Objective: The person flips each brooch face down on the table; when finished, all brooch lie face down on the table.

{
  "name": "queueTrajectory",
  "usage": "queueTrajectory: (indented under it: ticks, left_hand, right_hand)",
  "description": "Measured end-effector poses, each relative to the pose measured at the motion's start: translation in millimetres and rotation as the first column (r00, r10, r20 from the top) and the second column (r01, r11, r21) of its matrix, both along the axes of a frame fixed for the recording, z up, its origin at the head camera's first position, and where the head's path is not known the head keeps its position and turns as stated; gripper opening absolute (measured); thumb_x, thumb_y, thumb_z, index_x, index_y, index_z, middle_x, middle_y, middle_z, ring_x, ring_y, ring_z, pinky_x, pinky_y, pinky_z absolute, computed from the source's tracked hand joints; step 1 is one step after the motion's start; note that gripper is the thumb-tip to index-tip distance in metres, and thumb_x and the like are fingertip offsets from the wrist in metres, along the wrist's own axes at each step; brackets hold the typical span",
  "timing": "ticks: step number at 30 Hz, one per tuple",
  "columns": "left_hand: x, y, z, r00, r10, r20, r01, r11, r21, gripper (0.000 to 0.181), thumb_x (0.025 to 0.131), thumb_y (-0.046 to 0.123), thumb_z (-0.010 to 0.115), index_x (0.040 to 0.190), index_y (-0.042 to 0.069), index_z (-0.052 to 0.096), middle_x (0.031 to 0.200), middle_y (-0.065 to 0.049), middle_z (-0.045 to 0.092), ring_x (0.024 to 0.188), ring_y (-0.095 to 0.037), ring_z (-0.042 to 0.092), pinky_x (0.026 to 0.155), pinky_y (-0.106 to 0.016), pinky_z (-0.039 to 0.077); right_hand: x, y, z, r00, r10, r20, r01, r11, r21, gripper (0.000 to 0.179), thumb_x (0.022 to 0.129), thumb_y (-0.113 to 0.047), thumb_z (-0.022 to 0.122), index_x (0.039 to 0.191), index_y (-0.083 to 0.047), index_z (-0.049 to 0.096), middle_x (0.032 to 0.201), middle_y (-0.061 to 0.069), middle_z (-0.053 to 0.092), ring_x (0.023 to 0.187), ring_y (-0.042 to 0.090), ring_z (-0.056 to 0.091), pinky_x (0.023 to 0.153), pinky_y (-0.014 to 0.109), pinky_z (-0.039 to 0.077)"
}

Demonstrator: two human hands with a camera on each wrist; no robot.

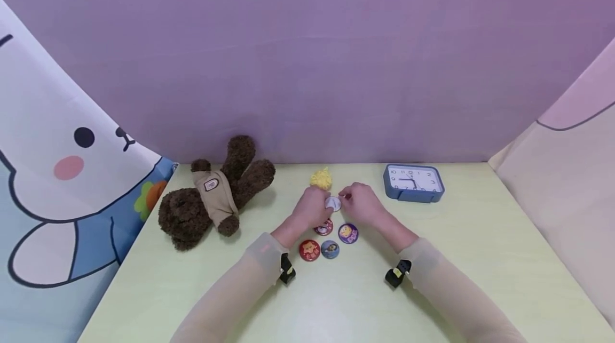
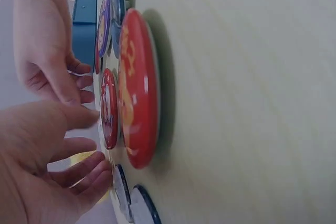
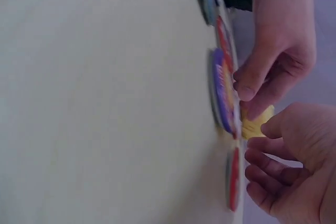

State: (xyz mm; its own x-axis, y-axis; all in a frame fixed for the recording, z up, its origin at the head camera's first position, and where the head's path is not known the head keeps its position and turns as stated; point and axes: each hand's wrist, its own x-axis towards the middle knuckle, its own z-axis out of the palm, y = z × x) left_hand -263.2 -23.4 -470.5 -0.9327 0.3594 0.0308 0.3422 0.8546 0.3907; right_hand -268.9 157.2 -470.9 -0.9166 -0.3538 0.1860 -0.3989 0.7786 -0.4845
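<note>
A white round button badge (image 1: 333, 204) lies between my two hands. My left hand (image 1: 312, 207) pinches its left edge between thumb and fingers. Just to its right is my right hand (image 1: 363, 205), fingers loosely bent and holding nothing that I can see. Nearer me lie a dark red badge (image 1: 324, 227), a purple badge (image 1: 348, 233), a red badge with a bear (image 1: 309, 250) and a blue badge (image 1: 330, 249). Another red badge (image 3: 234, 179) shows beside my right hand in the right wrist view. Two pale badges (image 2: 143, 206) lie by my left fingers.
Behind my left hand sits a small yellow object (image 1: 321, 178). A brown teddy bear (image 1: 206, 199) in a beige shirt lies at the left. At the back right stands a blue clock (image 1: 414, 183). A purple cloth (image 1: 307, 65) hangs behind the pale table (image 1: 480, 257).
</note>
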Motion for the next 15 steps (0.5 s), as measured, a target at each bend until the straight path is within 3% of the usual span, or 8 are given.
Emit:
queueTrajectory:
  ticks: [3,11,15]
  left_hand:
    - [1.0,6.3,4.2,0.999,-0.03,-0.03,0.03,1.0,-0.004,0.04,0.098,0.024,0.077,0.131,0.002,0.073,0.128,-0.015,0.076,0.123,-0.03,0.07,0.11,-0.04,0.056]
    - [5.7,31.8,17.8,0.995,-0.091,0.044,0.089,0.995,0.047,0.043,0.098,0.022,0.078,0.137,0.007,0.07,0.134,-0.009,0.075,0.121,-0.023,0.073,0.104,-0.033,0.06]
    - [7.0,39.9,15.5,0.992,-0.105,0.075,0.104,0.995,0.008,0.043,0.096,0.021,0.08,0.137,0.008,0.071,0.133,-0.009,0.076,0.104,-0.018,0.076,0.092,-0.028,0.063]
  right_hand:
    - [-1.3,13.5,7.1,1.0,0.003,-0.008,-0.003,1.0,-0.018,0.019,0.1,-0.01,0.069,0.111,0.002,0.079,0.097,0.015,0.076,0.086,0.025,0.072,0.081,0.042,0.062]
    - [-0.2,52.6,21.0,0.997,0.018,0.077,-0.019,1.0,0.011,0.019,0.099,-0.009,0.07,0.114,0.001,0.078,0.1,0.014,0.077,0.079,0.017,0.068,0.067,0.028,0.058]
    - [9.0,62.7,17.9,0.988,0.044,0.147,-0.047,0.999,0.011,0.021,0.096,-0.007,0.073,0.115,0.001,0.076,0.1,0.013,0.078,0.076,0.014,0.067,0.065,0.026,0.056]
